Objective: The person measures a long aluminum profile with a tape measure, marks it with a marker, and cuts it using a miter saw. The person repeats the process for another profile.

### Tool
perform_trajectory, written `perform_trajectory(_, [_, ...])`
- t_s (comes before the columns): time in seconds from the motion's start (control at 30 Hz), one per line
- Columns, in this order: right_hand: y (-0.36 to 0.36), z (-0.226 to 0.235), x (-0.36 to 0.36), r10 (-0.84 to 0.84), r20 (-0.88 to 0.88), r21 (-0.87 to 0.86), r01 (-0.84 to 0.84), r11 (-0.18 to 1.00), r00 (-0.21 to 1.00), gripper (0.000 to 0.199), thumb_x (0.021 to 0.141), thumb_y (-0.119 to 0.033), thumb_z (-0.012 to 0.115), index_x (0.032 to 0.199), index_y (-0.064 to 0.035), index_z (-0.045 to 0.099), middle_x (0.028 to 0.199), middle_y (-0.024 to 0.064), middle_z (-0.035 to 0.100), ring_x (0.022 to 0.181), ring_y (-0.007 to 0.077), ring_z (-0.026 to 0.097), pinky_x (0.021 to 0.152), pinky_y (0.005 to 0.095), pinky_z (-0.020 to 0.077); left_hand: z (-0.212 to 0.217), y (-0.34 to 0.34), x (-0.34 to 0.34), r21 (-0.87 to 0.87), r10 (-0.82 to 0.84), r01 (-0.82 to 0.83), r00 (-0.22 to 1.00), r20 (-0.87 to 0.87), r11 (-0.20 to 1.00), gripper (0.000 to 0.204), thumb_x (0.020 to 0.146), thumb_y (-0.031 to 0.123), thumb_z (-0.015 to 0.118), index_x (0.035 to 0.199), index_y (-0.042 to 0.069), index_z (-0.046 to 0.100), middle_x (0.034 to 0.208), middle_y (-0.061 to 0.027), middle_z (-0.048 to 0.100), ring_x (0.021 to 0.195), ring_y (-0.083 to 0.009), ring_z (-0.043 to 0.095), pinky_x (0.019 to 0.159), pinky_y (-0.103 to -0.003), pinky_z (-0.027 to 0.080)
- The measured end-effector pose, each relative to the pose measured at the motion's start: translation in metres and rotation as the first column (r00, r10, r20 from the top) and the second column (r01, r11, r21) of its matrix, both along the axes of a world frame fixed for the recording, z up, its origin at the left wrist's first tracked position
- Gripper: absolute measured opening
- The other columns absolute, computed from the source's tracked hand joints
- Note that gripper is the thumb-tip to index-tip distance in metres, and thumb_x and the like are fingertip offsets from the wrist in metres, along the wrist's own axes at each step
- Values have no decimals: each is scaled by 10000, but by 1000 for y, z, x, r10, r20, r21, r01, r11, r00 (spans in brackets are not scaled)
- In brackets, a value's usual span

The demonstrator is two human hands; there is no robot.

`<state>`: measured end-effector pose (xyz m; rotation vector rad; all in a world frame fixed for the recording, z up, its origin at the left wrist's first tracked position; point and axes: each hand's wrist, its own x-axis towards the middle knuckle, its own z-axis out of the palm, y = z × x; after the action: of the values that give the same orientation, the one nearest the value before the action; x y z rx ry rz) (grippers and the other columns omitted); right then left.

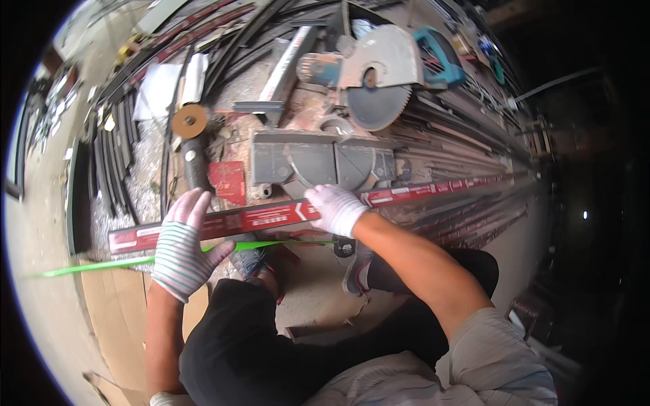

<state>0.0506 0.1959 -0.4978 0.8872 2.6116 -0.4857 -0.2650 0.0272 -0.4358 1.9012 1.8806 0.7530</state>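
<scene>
A long metal profile (267, 215) with red printed film lies across in front of me, slightly raised at its right end. My left hand (181, 249), in a striped knit glove, rests over its left part, fingers stretched out and thumb apart. My right hand (335, 210), gloved too, has its fingers closed over the profile's middle. A bright green tape measure blade (101, 266) runs along the near side, passing behind my left hand. Its dark case (344, 247) hangs near my knees. Just beyond the profile is a miter saw with a toothed blade (379, 107).
An angle grinder (196, 162) with a tan disc lies left of the saw's grey base (274, 159), beside a red plate (227, 182). Dark metal profiles (112, 155) are stacked at left, and more stretch away at right. Flattened cardboard (112, 311) lies on the floor.
</scene>
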Motion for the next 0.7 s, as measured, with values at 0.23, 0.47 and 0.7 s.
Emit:
perform_trajectory(0.23, [14,-18,-31,-36,-10,24,36,999,999,488,795,-302,831,1158,-66,608,1102,155,705,1040,331,701,885,460,570,-65,89,60,-352,-327,187,857,-398,917,932,723,311,863,1474,-33,431,1143,-205,631,1051,-374,632,930,-455,517])
perform_trajectory(0.47, [23,-37,-46,-38,-98,59,44,997,994,211,974,-208,576,1108,-89,687,1049,148,730,987,309,724,831,458,590,-91,110,64,-387,-293,125,862,-414,914,486,768,173,773,1180,19,567,1013,-213,666,936,-405,657,818,-506,541])
perform_trajectory(0.7, [23,-59,-40,-34,-219,104,58,993,975,186,959,-200,575,1074,-102,685,1007,126,724,977,280,704,833,445,560,-111,110,60,-413,-294,97,846,-445,905,397,730,171,805,1026,34,580,980,-192,641,943,-391,634,825,-504,530])
